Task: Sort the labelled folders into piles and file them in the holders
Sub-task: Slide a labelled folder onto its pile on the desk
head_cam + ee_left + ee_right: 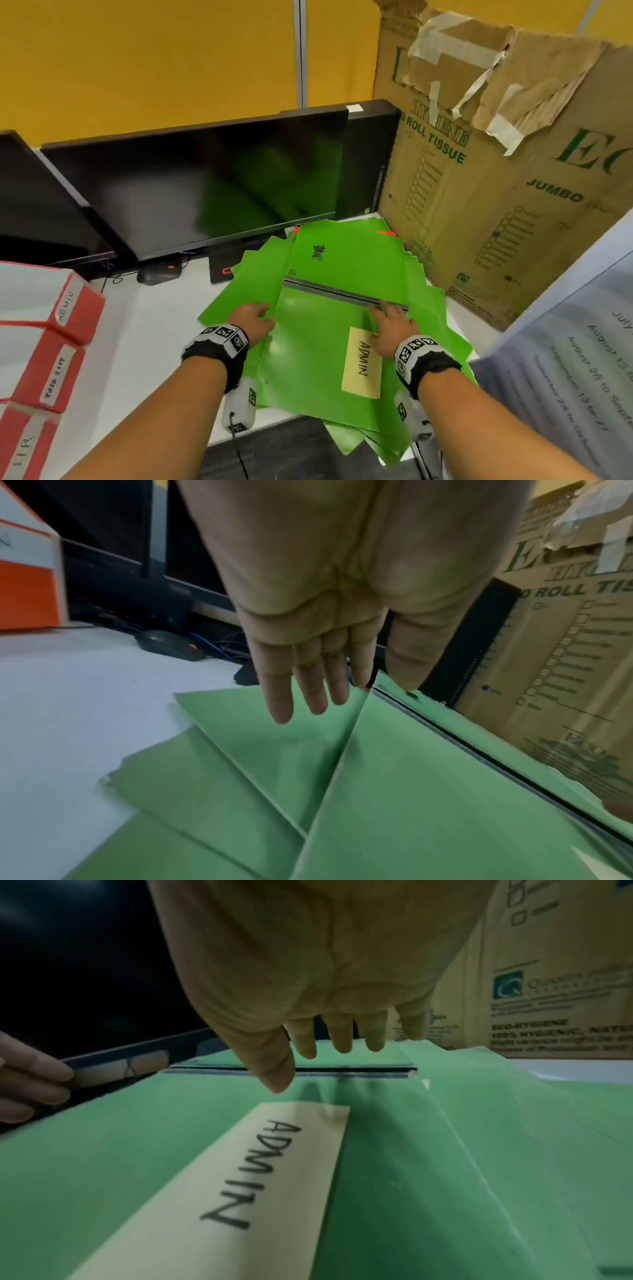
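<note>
Several green folders lie in a loose pile (239, 291) on the white desk. The top folder (315, 370) carries a yellow label reading ADMIN (362, 363) (240, 1177). My left hand (265, 313) (342, 696) is at this folder's left edge with fingers straight, the edge running up between index finger and thumb. My right hand (383, 310) (318, 1064) hovers over the folder's far end by the grey spine strip (342, 291), fingers relaxed, thumb tip close to the surface. Red and white holders (51, 325) labelled ADMIN and HR stand at the left.
Two dark monitors (205, 178) stand behind the pile, with a black mouse (157, 272) and cables below them. A tall cardboard box (496, 188) walls off the right. A printed sheet (582, 325) hangs at the near right. Folders overhang the desk's front edge (274, 423).
</note>
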Motion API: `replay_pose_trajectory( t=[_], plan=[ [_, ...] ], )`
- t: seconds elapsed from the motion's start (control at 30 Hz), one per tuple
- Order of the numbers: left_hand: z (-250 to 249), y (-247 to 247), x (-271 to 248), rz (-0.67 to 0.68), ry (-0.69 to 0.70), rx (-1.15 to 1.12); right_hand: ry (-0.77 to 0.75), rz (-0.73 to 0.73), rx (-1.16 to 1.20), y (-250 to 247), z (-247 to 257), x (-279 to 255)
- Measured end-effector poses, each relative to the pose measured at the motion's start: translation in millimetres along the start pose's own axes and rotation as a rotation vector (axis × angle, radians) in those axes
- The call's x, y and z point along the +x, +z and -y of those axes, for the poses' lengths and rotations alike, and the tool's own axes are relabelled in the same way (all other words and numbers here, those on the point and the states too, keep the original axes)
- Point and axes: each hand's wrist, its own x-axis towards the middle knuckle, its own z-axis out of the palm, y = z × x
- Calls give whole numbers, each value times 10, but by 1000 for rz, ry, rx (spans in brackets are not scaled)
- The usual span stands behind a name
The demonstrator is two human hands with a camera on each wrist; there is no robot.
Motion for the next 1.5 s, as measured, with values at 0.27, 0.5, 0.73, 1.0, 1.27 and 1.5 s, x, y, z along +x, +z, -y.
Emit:
replay_pose_trajectory(
  t=[0.27, 0.5, 0.73, 1.0, 1.27, 1.5],
  plan=[
    [-66, 96, 330, 94, 5, -65, 73, 106, -12, 218, -9, 50],
    [-104, 143, 453, 83, -7, -9, 90, -21, 66, 128, -121, 140],
    [-172, 71, 329, -103, 13, -85, 14, -452, 19, -366, -120, 270],
    [-127, -177, 205, -430, -38, -377, -133, -513, 23, -999, 226, 289],
    [-531, -657, -127, -841, -48, -26, -343, -789, -111, -1649, 610, 67],
    [-620, -871, -266, -840, 77, 91, -532, -1010, -173, -1843, 883, -45]
  ],
)
